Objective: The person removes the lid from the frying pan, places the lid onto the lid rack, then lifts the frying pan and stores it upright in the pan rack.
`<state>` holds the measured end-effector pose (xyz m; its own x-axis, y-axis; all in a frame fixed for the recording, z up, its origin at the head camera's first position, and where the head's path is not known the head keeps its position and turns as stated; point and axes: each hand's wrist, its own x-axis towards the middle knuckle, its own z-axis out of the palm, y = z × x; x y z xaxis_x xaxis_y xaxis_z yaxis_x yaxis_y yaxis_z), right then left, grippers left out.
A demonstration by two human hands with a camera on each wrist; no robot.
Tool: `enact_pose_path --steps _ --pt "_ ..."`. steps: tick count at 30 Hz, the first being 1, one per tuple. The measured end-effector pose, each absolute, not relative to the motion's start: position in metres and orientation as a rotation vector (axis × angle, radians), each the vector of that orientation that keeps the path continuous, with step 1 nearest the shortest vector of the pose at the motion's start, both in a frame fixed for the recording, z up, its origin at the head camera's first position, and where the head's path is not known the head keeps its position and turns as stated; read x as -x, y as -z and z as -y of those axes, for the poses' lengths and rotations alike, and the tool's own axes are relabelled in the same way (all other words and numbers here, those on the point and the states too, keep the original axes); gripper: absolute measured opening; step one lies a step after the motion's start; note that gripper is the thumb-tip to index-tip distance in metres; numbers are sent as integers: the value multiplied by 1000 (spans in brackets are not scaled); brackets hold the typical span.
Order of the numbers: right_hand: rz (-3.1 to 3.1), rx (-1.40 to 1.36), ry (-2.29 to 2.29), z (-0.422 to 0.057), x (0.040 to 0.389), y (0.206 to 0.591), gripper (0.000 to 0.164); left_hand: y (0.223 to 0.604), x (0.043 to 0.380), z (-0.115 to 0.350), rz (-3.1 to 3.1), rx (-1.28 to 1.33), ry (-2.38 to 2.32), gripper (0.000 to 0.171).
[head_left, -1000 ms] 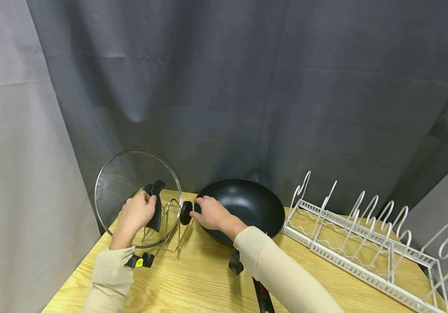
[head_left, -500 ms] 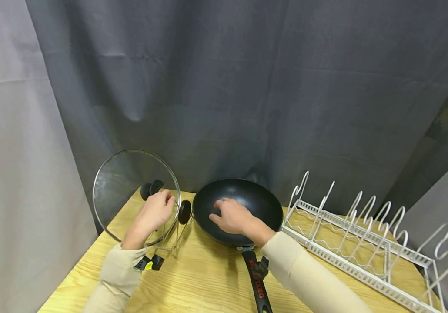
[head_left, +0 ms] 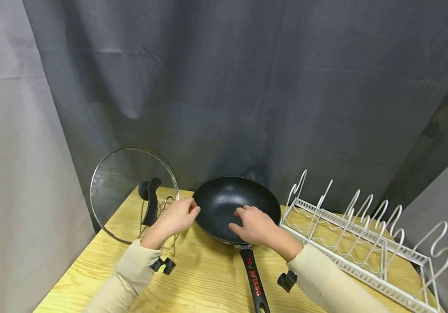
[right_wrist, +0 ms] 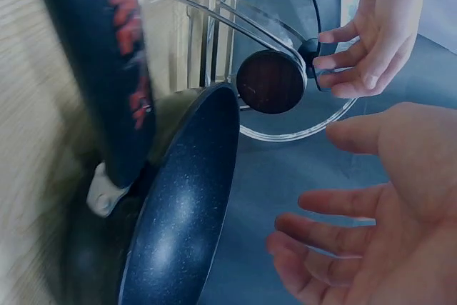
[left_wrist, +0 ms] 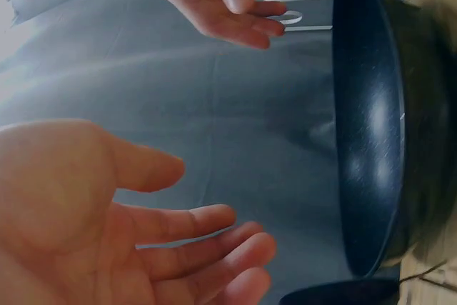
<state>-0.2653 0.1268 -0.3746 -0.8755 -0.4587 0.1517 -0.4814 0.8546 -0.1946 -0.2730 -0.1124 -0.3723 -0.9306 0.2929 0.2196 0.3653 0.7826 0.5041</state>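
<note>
A black frying pan (head_left: 218, 191) lies on the wooden table, its handle (head_left: 253, 278) pointing toward me. My left hand (head_left: 174, 218), fingers loosely bent, is above the pan's left edge and holds nothing. Over the pan's right part hovers my right hand (head_left: 256, 224), also relaxed and holding nothing; the left wrist view shows both apart from the pan. To the left a large glass lid (head_left: 110, 191) with a black handle (head_left: 152, 204) stands upright in a thin wire stand (right_wrist: 211, 41). A dark round disc (right_wrist: 270, 82) sits at the stand, hidden by my left hand in the head view.
A white rack (head_left: 347, 256) with several upright wavy wire dividers stands on the table at the right, close to the pan. Dark grey curtain (head_left: 224, 87) hangs directly behind the table, and lighter cloth (head_left: 8, 174) hangs at the left.
Both hands have moved right, away from the lid and the stand, to over the pan. The left hand has left the lid's handle area. The lid stays standing.
</note>
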Motion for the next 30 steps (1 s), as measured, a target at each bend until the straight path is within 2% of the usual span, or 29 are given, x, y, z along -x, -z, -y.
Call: enact_pose_path --steps 19,30 --pt "3028 -734 -613 -162 224 403 30 427 262 63 2904 781 967 27" --pt "3057 -688 -683 -171 193 424 38 451 251 30 2798 679 1108 31"
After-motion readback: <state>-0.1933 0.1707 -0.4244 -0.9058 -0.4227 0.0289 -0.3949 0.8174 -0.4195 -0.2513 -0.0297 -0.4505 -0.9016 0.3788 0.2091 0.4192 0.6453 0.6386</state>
